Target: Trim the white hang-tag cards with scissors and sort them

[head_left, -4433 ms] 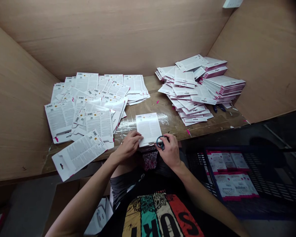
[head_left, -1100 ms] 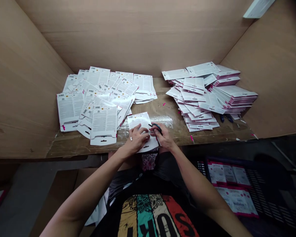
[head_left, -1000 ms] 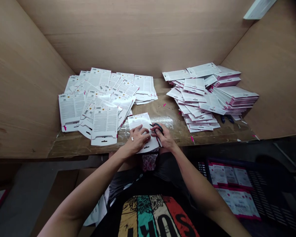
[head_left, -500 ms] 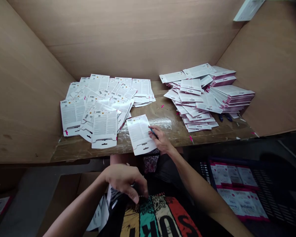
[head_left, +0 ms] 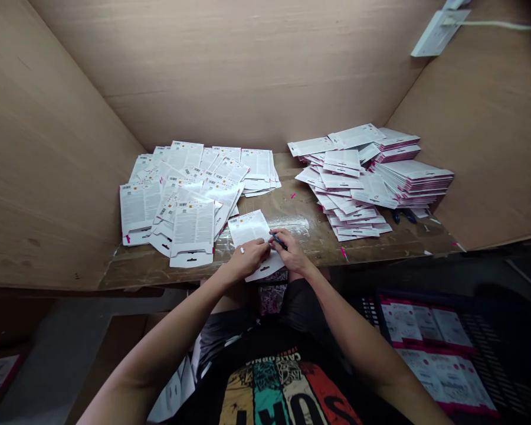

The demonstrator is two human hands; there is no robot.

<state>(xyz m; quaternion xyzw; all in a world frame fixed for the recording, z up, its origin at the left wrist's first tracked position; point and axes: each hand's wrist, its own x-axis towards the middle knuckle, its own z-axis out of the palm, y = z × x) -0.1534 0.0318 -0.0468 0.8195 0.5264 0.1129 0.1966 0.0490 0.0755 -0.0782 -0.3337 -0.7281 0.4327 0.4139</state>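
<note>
A white printed card packet [head_left: 248,226] lies at the table's front edge, its slotted end toward me. My left hand [head_left: 251,258] rests over its middle with fingers bent together near its right side; what they pinch, if anything, is too small to tell. Closed around a small dark-blue tool [head_left: 278,240], my right hand [head_left: 292,252] touches the packet's right edge, and the tool's tip is close to my left fingertips. Similar packets [head_left: 192,227] lie loosely spread to the left. On the right, more packets [head_left: 345,183] are piled in overlapping layers.
Neater packet stacks [head_left: 425,177] stand at the far right, with a dark-blue tool [head_left: 405,216] beside them. Cardboard walls [head_left: 248,77] enclose the brown table [head_left: 283,218]. Pink scraps dot its surface. A dark crate [head_left: 473,336] of pink-edged packets sits below right, an open box below left.
My left hand has moved up from my lap onto the packet, beside the right hand. My right hand still holds the tool at the packet's edge. The view has shifted slightly.
</note>
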